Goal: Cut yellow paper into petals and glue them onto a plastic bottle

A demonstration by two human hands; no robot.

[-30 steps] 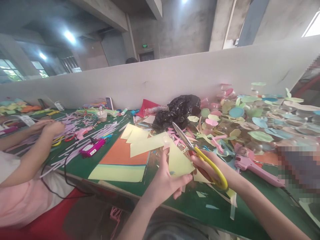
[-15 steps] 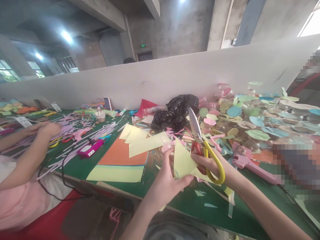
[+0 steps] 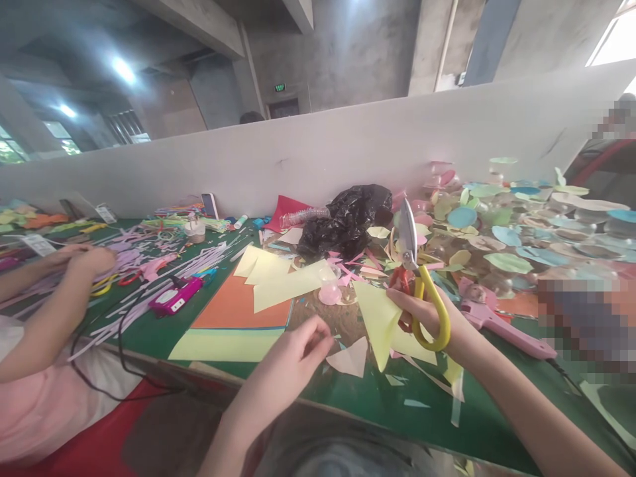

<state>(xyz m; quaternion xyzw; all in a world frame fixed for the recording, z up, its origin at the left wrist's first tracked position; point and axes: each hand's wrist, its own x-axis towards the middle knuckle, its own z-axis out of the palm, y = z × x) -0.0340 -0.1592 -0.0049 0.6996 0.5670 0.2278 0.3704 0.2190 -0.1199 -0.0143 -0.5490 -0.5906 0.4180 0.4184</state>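
My right hand [image 3: 422,311] grips yellow-handled scissors [image 3: 430,311] with red inner loops, and their steel blades point up and away. A pale yellow paper triangle [image 3: 376,318] hangs against the scissors and my right fingers, tip downward. My left hand [image 3: 293,351] sits apart from it above the scrap-strewn table, fingers loosely curled, holding nothing visible. Nearest those fingers lies a pale pink paper triangle [image 3: 350,358]. At the left, a co-worker's hands [image 3: 84,260] rest among pale pink paper strips.
A green work table [image 3: 432,414] runs along a grey partition [image 3: 318,156]. On it are an orange sheet [image 3: 242,305], yellow paper pieces [image 3: 285,285], a black plastic bag [image 3: 348,222], pastel paper circles [image 3: 517,232], and a pink glue gun [image 3: 501,334].
My left hand has let go of the yellow paper and dropped down and left. The scissors now stand more upright. A pale pink triangle shows on the table.
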